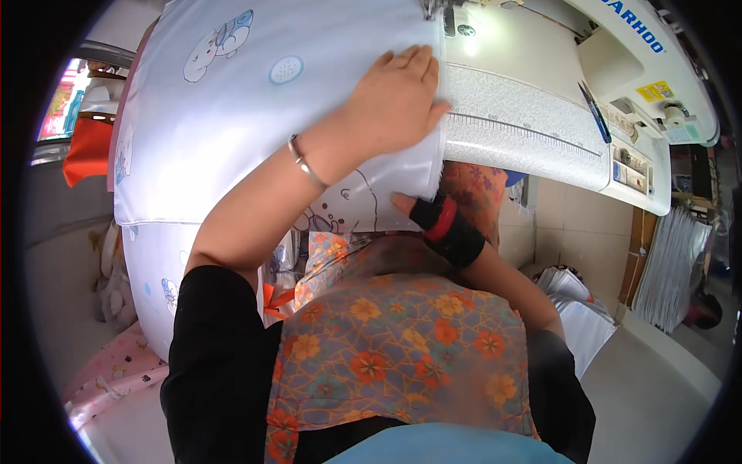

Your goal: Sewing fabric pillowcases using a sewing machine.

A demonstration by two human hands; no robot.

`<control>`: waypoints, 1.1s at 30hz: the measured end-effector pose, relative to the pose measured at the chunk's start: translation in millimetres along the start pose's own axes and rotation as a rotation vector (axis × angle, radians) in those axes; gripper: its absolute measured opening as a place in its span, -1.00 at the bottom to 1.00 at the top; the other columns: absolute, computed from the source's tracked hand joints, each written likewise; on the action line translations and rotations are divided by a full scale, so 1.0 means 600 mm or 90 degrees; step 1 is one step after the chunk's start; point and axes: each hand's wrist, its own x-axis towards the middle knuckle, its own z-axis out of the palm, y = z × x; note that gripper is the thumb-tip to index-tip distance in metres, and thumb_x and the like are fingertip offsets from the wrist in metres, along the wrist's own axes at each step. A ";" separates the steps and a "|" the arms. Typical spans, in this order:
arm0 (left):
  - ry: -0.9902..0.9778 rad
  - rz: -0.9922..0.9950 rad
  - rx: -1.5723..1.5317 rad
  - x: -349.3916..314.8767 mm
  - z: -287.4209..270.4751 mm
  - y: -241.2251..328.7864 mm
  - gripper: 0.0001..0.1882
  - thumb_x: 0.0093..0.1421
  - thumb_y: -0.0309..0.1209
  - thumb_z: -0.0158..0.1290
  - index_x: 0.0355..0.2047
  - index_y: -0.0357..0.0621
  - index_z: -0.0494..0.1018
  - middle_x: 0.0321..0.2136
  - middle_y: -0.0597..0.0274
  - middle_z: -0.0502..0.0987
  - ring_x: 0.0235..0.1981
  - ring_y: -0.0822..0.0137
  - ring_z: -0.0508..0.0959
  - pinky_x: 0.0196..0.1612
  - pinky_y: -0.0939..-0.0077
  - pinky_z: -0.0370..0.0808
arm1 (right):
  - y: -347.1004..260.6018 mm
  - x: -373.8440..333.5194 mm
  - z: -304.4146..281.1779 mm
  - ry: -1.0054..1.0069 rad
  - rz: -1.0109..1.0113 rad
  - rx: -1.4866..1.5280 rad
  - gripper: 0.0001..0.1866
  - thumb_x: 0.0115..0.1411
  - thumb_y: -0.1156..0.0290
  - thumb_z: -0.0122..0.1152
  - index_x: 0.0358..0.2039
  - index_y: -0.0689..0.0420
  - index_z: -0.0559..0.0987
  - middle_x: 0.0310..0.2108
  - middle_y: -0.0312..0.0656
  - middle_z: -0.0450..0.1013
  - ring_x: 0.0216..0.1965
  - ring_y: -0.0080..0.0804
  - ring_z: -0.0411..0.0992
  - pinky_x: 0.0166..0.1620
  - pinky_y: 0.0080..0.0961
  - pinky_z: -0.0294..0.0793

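A pale bluish-white fabric (232, 147) printed with cartoon animals covers the left side of the sewing table and hangs over its front edge. My left hand (400, 97) lies flat on it near its right edge, fingers stretched out and pointing away from me. Lower down, at the fabric's near right corner, is my right hand (405, 204) in a black and red wrist wrap. Its thumb rests on top of the cloth, and its other fingers are hidden beneath. Right at the fabric's far right edge sits the lit needle area of a white sewing machine (618, 54).
The table's ruled front strip (525, 116) runs to the right. A dark blue slim tool, perhaps tweezers (594, 112), lies by a small parts tray (631, 168). Stacked pale sheets (666, 259) stand at right. Pink printed cloth (120, 371) hangs at lower left.
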 end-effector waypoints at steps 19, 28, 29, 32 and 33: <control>0.023 -0.024 -0.013 -0.015 0.015 -0.002 -0.40 0.29 -0.11 -0.02 0.18 -0.32 0.29 0.23 -0.09 0.30 0.30 0.05 0.25 0.31 -0.05 0.15 | -0.088 -0.023 -0.026 0.188 -0.781 -0.903 -0.69 -0.23 0.53 0.24 -0.38 -0.03 0.65 -0.35 -0.37 0.54 -0.33 -0.33 0.51 -0.36 -0.38 0.44; 0.062 -0.039 0.029 -0.014 0.026 -0.009 -0.40 0.32 -0.10 -0.07 0.21 -0.28 0.28 0.25 -0.05 0.29 0.31 0.07 0.24 0.33 -0.04 0.12 | -0.080 0.009 -0.038 0.213 -0.686 -0.985 -0.73 -0.16 0.58 0.20 -0.39 0.00 0.66 -0.35 -0.30 0.56 -0.31 -0.26 0.52 -0.26 -0.33 0.48; 0.065 -0.039 0.029 -0.012 0.026 -0.013 -0.40 0.32 -0.10 -0.07 0.21 -0.28 0.28 0.25 -0.05 0.29 0.31 0.07 0.24 0.33 -0.04 0.12 | -0.088 0.009 -0.041 0.191 -0.694 -0.971 -0.69 -0.16 0.62 0.18 -0.33 0.07 0.64 -0.33 -0.23 0.54 -0.30 -0.22 0.51 -0.25 -0.30 0.48; 0.068 -0.025 0.022 -0.009 0.027 -0.025 -0.40 0.31 -0.10 -0.06 0.22 -0.26 0.28 0.25 -0.04 0.29 0.31 0.08 0.24 0.33 -0.03 0.12 | -0.105 0.027 -0.046 0.198 -0.690 -0.987 -0.63 -0.16 0.65 0.16 -0.25 0.12 0.61 -0.29 -0.17 0.52 -0.30 -0.17 0.50 -0.24 -0.29 0.48; 0.055 -0.016 0.008 -0.008 0.028 -0.031 -0.41 0.31 -0.10 -0.05 0.22 -0.25 0.29 0.25 -0.05 0.29 0.31 0.08 0.24 0.33 -0.03 0.12 | -0.111 0.027 -0.046 0.185 -0.657 -0.980 -0.58 -0.15 0.66 0.14 -0.19 0.14 0.59 -0.24 -0.12 0.51 -0.29 -0.12 0.49 -0.22 -0.27 0.48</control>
